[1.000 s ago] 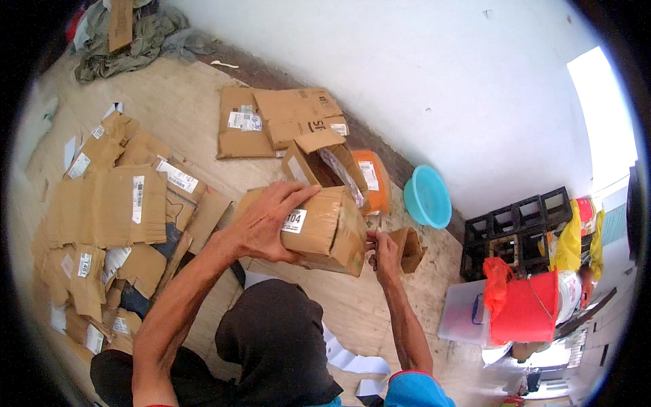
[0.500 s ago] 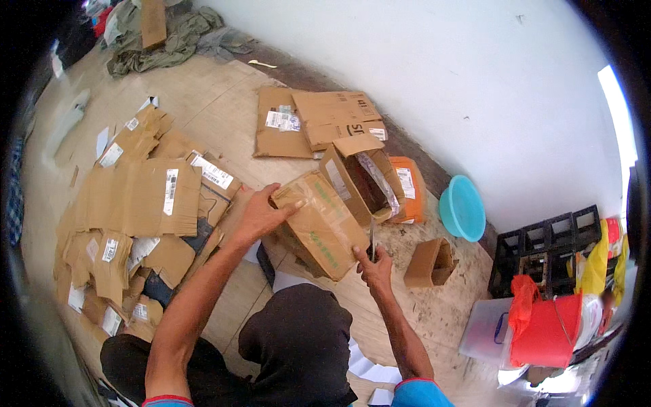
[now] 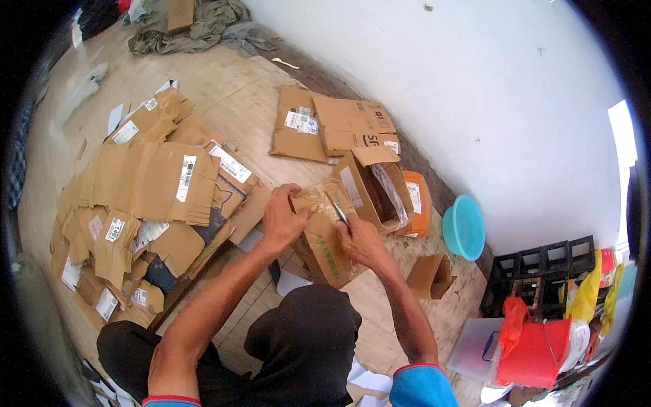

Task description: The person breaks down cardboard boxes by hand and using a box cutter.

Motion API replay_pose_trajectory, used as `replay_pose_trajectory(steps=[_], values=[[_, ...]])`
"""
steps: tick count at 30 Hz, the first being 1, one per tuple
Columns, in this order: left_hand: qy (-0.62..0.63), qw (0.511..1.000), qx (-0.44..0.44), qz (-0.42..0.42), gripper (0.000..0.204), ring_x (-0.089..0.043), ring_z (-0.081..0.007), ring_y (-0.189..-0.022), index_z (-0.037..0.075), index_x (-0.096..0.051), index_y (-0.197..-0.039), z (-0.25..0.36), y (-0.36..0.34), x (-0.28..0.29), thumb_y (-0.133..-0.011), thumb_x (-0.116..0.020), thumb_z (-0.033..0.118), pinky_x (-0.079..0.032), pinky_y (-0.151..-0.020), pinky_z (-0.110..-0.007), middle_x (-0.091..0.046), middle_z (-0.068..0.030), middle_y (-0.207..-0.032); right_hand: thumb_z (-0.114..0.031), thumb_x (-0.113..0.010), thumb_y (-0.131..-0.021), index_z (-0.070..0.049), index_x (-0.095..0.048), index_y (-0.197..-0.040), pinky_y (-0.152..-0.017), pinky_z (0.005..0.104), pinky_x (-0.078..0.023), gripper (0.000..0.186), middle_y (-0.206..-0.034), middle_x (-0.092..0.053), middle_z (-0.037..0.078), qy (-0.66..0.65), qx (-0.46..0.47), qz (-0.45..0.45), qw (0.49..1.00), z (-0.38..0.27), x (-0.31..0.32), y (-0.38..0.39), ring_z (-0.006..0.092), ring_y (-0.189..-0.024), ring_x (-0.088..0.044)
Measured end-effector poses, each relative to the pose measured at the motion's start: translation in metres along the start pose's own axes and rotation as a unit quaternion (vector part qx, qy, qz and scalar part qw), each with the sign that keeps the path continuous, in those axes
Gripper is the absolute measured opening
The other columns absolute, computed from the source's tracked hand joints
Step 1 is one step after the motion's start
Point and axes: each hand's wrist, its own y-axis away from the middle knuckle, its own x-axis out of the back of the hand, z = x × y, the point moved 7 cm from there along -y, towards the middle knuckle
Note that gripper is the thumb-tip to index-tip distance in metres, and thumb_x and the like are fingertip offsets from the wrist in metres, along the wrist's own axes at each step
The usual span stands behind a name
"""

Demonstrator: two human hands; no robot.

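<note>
A brown cardboard box [image 3: 324, 237] with clear tape and green print across its face is tilted in front of my knees. My left hand [image 3: 285, 218] grips its upper left edge, thumb on the top face. My right hand [image 3: 363, 242] is closed round a slim cutting tool [image 3: 340, 213], its metal blade touching the taped face. The tool's handle is hidden in my fist, and I cannot tell whether it is a knife or scissors. Just beyond, an open cardboard box [image 3: 354, 188] stands with its inside showing.
Flattened cardboard [image 3: 135, 180] is heaped on the left. Flat carton pieces [image 3: 359, 125] lie by the wall [image 3: 434, 74], near an orange package [image 3: 416, 203]. To the right are a turquoise basin [image 3: 463, 227], a small open carton [image 3: 428, 277], black crates [image 3: 536, 254] and a red bucket [image 3: 536, 353].
My right hand has moved up and left from the box's lower right corner onto its taped face, bringing the blade along. My left hand still holds the upper left edge.
</note>
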Motion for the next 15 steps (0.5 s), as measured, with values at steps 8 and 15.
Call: replay_pose_trajectory(steps=[8, 15], values=[[-0.011, 0.997, 0.065, -0.041, 0.067, -0.053, -0.0416, -0.113, 0.001, -0.043, -0.136, -0.022, 0.006, -0.014, -0.084, -0.067, 0.036, -0.045, -0.097, -0.047, -0.051, -0.0261, -0.120, -0.030, -0.051, -0.094, 0.004, -0.062, -0.093, -0.078, 0.0563, -0.050, 0.036, -0.083, -0.065, 0.031, 0.110, 0.017, -0.060, 0.992, -0.017, -0.003, -0.022, 0.0501, -0.083, -0.064], [-0.024, 0.997, 0.069, -0.034, 0.060, -0.054, -0.0419, -0.108, 0.004, -0.043, -0.137, -0.015, 0.014, -0.012, -0.089, -0.060, 0.035, -0.045, -0.094, -0.049, -0.050, -0.0246, -0.118, -0.031, -0.049, -0.094, 0.005, -0.062, -0.091, -0.078, 0.0567, -0.050, 0.038, -0.083, -0.065, 0.031, 0.116, 0.024, -0.065, 0.991, -0.017, -0.004, -0.022, 0.0492, -0.083, -0.065]])
